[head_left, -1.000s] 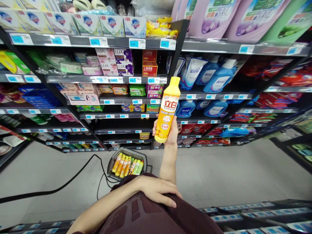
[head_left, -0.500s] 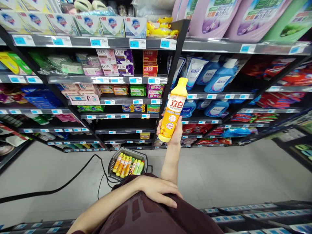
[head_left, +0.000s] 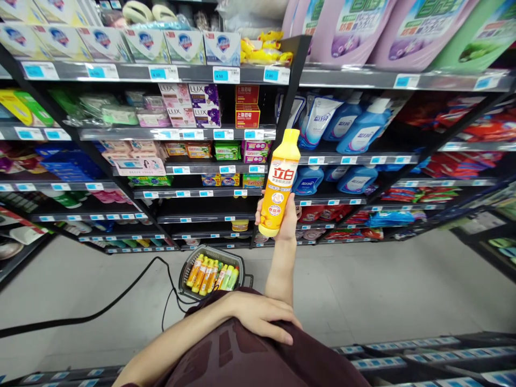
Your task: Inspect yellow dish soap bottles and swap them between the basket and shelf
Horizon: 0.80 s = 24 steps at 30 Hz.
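My right hand [head_left: 288,223] is wrapped round a yellow bottle of dish soap [head_left: 279,185] with a yellow cap. The bottle stands nearly upright, its front label facing me, and some of my fingers are hidden behind it. Across my dark maroon shirt [head_left: 226,355] lies my left hand [head_left: 262,317], fingers stretched out and holding nothing, near my right elbow. On the floor beyond it, a grey shopping basket [head_left: 186,263] holds several yellow and green bottles [head_left: 207,275] like the one in my hand.
Shelves ahead carry boxed soap [head_left: 183,45], blue pump bottles [head_left: 363,131] and large purple detergent jugs [head_left: 355,32]. A black cable [head_left: 97,312] curves over the grey floor [head_left: 363,279] at left toward the basket. Another shelf unit [head_left: 427,349] runs along the bottom right.
My right hand has shifted slightly left with the dish soap bottle, which now stands a little more upright. My left hand stays in place on the shirt.
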{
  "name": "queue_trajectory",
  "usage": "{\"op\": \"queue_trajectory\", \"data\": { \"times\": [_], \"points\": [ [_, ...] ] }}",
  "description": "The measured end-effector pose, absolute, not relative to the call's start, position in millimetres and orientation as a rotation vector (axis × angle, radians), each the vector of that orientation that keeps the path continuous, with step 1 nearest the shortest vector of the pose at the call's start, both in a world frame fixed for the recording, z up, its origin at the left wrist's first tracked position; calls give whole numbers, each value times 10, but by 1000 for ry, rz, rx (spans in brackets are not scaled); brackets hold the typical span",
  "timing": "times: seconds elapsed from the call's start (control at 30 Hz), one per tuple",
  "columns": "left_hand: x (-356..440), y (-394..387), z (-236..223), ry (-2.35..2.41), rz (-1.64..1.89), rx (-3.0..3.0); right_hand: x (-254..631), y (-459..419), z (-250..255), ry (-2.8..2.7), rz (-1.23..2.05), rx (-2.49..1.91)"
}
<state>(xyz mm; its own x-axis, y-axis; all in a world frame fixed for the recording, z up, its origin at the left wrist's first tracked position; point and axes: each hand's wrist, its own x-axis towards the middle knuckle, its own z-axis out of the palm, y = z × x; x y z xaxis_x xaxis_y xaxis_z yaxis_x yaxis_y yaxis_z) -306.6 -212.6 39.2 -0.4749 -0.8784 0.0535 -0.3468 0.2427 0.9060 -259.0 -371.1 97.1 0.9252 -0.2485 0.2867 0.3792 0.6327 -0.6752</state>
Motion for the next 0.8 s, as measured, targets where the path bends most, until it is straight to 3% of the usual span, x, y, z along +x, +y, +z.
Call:
{"op": "queue_trajectory", "data": {
  "times": [0.8],
  "points": [
    [-3074, -2125, 378, -1935, -1205, 1114, -2583, -3678, 1007, -126, -343, -832]
  ]
}}
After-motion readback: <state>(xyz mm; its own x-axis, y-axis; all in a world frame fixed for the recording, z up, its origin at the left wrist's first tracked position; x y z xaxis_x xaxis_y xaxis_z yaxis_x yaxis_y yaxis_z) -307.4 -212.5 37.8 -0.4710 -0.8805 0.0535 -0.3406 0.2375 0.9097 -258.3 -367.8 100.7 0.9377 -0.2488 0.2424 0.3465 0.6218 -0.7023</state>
